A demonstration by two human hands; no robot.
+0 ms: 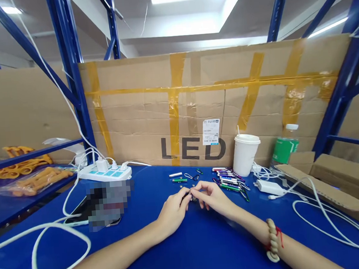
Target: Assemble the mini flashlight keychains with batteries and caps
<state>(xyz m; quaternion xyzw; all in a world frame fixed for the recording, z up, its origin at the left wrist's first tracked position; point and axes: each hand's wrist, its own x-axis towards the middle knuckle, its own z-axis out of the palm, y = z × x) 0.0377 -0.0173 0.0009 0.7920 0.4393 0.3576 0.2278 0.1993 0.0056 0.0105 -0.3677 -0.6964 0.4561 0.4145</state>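
My left hand (173,211) and my right hand (211,196) meet over the blue table (188,250), fingertips pinched together on a small dark keychain flashlight (190,196) held between them. A beaded bracelet sits on my right wrist. Just behind the hands lie a green flashlight (179,180), a silver one (175,174) and loose carabiner clips (196,174). To the right is a pile of several coloured flashlights (229,178).
A white lidded cup (245,154) and a green-labelled bottle (284,147) stand at the back right. A white charger and cable (296,195) lie beside an open cardboard box (336,188). A power strip (104,172), phone (86,208) and white cables lie left. A cardboard wall marked LED (193,108) closes the back.
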